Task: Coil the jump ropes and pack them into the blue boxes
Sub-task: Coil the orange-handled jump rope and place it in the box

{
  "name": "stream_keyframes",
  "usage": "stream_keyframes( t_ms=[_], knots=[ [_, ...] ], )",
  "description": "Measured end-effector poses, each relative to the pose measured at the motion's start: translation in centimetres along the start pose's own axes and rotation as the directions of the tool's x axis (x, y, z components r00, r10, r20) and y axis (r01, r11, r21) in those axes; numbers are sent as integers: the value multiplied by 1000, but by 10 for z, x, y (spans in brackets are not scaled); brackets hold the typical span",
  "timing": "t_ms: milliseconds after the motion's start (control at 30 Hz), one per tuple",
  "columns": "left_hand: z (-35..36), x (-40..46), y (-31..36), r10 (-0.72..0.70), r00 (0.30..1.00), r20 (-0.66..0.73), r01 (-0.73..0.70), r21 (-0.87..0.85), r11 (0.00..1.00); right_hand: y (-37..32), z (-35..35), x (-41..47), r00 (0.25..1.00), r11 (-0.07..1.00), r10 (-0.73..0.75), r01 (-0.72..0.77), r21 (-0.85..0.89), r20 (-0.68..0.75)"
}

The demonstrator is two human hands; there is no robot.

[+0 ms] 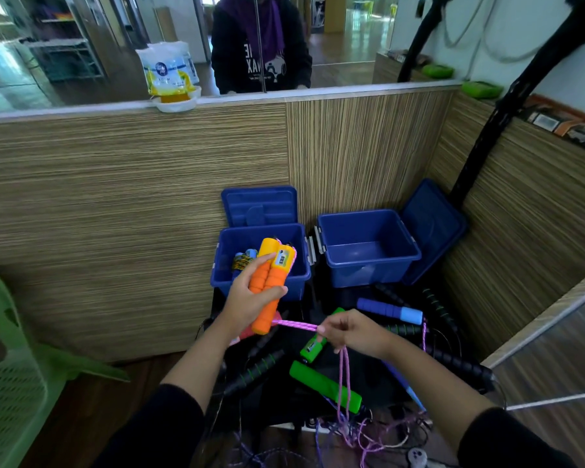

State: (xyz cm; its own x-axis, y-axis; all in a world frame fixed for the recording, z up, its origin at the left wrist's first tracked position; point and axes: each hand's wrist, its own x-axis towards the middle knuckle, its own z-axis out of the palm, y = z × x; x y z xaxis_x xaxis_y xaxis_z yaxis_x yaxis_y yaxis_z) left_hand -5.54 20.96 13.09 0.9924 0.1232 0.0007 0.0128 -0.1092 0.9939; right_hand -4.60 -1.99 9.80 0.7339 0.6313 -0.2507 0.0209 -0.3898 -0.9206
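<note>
Head view: left hand (pixel 250 295) grips two orange handles (pixel 267 288) before the left blue box (pixel 260 285). Right hand (pixel 348 332) pinches pink rope (pixel 296 325). Green handles (pixel 325 386) and black handles (pixel 254 371) lie below.

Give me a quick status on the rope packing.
Left hand grips orange handles. Right hand pinches pink rope. Left box partly filled, right box empty. Loose ropes tangled below.

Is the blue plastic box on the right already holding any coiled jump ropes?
No, the right blue plastic box shows only its bare floor, while the left blue plastic box holds a coiled multicoloured rope.
</note>
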Motion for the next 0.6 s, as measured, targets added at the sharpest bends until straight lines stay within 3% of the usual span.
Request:
stream_keyframes(
  t_ms=[267,400,600],
  knots=[
    [-19,7,0,28,997,-67,-25,57,998,-10,-3,-3,990,996,-52,42,-77,-133],
    [-1,2,-11,-54,993,-107,56,10,998,-15,11,4,973,986,-54,16,-168,-226],
    [16,-1,-30,-112,990,-89,117,56,992,-10,22,8,978,961,-63,7,-275,-198]
  ],
)
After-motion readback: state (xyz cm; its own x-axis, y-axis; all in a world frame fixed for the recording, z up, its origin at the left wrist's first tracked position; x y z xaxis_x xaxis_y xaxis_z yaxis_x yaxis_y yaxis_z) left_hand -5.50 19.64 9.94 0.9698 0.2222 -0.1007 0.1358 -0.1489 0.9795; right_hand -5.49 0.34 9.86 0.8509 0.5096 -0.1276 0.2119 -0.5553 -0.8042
